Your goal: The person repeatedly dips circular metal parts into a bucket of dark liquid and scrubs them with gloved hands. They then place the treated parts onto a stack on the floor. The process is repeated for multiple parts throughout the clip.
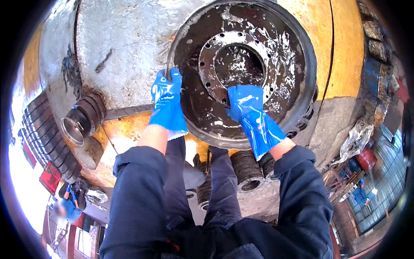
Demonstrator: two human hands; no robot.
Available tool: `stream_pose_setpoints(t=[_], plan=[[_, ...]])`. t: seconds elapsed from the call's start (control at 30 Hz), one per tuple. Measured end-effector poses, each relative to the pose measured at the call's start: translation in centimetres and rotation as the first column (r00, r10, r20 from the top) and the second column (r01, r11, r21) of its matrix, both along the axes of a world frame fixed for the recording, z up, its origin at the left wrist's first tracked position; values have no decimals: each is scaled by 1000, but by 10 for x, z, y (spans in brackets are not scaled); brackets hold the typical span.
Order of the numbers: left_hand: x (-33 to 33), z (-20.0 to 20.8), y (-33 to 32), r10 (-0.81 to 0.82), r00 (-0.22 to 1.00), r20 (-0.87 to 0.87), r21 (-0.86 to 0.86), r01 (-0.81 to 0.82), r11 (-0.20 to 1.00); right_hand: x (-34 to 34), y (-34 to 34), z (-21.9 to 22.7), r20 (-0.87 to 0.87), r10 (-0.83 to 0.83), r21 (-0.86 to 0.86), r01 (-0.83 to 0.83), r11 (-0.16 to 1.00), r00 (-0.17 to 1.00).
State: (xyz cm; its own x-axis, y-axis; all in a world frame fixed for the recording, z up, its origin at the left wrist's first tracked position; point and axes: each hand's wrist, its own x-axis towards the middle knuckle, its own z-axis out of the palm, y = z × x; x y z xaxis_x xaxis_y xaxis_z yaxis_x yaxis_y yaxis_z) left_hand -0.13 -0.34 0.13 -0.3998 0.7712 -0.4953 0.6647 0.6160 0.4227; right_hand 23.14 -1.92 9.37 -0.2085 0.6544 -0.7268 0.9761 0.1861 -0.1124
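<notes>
L hand point(167, 90) grips left edge of dark, wet, bolt-holed wheel point(208, 60); R hand point(246, 103) half-curled nr its ctr, hold unclear

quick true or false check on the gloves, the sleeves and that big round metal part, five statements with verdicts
1. Both hands wear blue gloves. True.
2. The left hand has the outer rim of the large wheel-like metal disc between thumb and fingers. True.
3. The right hand is outside the disc's rim. False: it is over the disc, at the near side of the inner ring of holes.
4. A yellow surface shows to the right of the disc. True.
5. The jacket sleeves are bright red. False: they are dark navy.
</notes>
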Motion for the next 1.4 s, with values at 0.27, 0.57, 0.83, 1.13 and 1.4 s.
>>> stream_pose_setpoints(t=[0.27, 0.57, 0.83, 1.13, 1.4], plan=[[1, -1, 2, 15, 996, -86, -7, -16, 1000, 32, -20, -93, -111, 285, 756, -105, 646, 952], [-1, -7, 1, 31, 999, -19, -8, -31, 999, 27, 46, -113, 29, 291, 667, -235, 707, 956], [-2, 2, 1, 48, 999, -5, -35, -49, 998, -2, 89, -72, 15, 109, 188, -110, 976, 994], [-6, -16, -2, 5, 998, -66, 39, -2, 999, -19, 105, -51, 43, -67, 112, 62, 992, 997], [-12, -13, 3, 15, 999, -40, 40, -14, 999, 48, 63, 11, -692, -672, -183, 836, 517, 263]])
